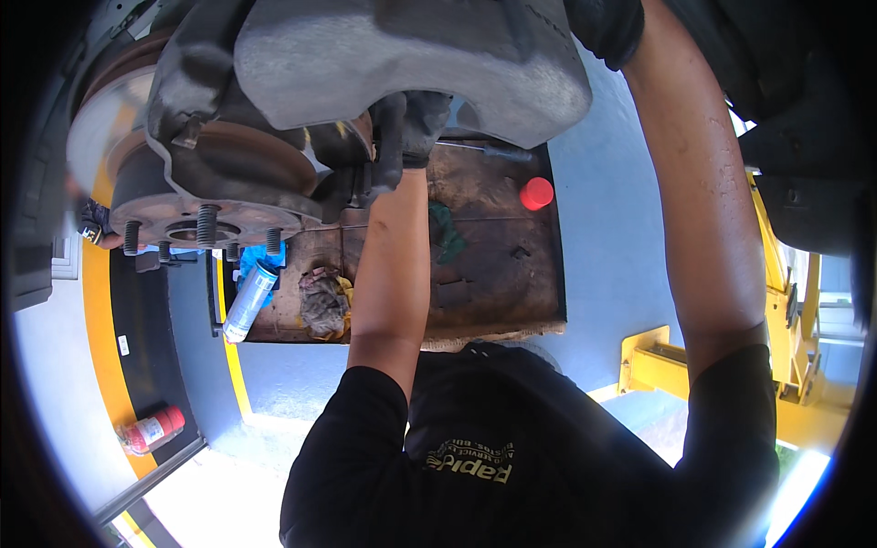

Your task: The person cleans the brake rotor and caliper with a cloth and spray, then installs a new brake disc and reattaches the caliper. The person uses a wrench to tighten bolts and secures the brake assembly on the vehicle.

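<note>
My left hand (424, 128), in a black glove, reaches up behind a dark upright joint (390, 144) beside the wheel hub (196, 222). Its fingers are mostly hidden by the car's underside parts. My right hand (610, 29), also black-gloved, is raised at the top edge, by the right end of a large grey curved part (411, 68); its fingers do not show. Left of my left hand, the hub has several threaded studs, with a rusty brake disc (224, 155) above it.
Below lies a stained brown tray (498, 292) with a red cap (536, 194), a green cloth (447, 233), a dirty rag (324, 303) and a screwdriver-like tool (507, 153). A spray can (250, 303) is at its left. Further out are a fire extinguisher (153, 429) and yellow lift arm (653, 363).
</note>
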